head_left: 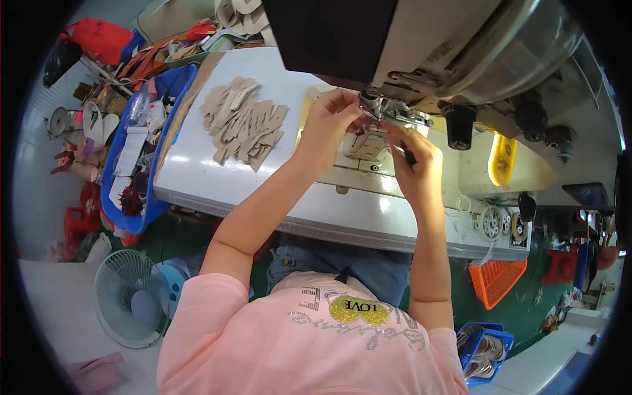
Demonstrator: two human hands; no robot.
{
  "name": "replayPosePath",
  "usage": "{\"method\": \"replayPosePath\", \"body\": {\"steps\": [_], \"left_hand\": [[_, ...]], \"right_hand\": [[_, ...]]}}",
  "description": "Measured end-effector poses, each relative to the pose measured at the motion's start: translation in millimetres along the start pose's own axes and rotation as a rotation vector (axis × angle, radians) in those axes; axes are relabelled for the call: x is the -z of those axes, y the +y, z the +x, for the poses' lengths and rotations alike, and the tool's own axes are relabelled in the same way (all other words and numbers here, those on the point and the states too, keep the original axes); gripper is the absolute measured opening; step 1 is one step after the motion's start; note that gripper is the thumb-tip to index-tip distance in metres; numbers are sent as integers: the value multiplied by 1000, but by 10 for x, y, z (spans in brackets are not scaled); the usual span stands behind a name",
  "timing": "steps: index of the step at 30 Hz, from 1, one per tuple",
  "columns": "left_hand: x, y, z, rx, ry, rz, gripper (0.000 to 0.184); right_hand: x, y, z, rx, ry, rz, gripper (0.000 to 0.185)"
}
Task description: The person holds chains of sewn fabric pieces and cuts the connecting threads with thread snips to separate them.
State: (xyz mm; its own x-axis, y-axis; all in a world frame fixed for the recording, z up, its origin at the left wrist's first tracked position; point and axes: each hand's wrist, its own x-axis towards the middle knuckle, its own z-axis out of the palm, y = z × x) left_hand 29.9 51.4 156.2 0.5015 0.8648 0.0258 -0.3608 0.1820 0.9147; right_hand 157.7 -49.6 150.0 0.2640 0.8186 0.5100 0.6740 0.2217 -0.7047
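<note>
At the needle area of a sewing machine (378, 115), both my hands are raised close together. My left hand (329, 125) is closed in a pinch beside the needle bar; whatever its fingertips hold is too small to make out. My right hand (420, 161) is closed too, its fingertips reaching toward the presser foot from the right. Something small and dark shows against the right palm, but its kind is unclear. Below the fingers lies the metal needle plate (368, 146). Left of my left hand, a pile of beige fabric strips (247, 125) is spread on the white table (263, 197).
A blue tray (148, 171) of odds and ends adjoins the table's left edge. The machine head (447, 59) overhangs the work area. Bobbins (494, 222) lie at the right end. An orange basket (497, 280), a blue crate (487, 355) and a fan (135, 299) stand lower down.
</note>
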Motion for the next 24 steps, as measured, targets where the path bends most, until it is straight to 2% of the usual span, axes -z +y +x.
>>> {"method": "replayPosePath", "body": {"steps": [2,5,8,11,14,17,20,21,24], "left_hand": [[73,-10,28,5,26,28,7],[511,-175,178,-227,91,694,15],[1252,-432,339,-739,364,1557,29],[1670,-297,241,-514,564,1835,36],[1920,-270,145,-339,640,1848,39],[1986,-395,82,-275,518,1879,40],[1893,-516,-75,-372,458,1894,41],[1865,-527,-138,-369,448,1870,40],[1826,-569,-309,-375,459,1846,38]], "right_hand": [[4,17,8,13,-1,2,47],[-13,0,4,32,11,15,47],[5,-37,5,13,5,8,47],[-5,-29,11,21,11,20,47],[-10,-34,2,20,18,22,46],[-19,-66,10,53,33,15,45],[14,-118,11,6,-7,24,44],[-18,-59,9,52,20,44,43],[-6,-112,8,-10,11,21,41]]}}
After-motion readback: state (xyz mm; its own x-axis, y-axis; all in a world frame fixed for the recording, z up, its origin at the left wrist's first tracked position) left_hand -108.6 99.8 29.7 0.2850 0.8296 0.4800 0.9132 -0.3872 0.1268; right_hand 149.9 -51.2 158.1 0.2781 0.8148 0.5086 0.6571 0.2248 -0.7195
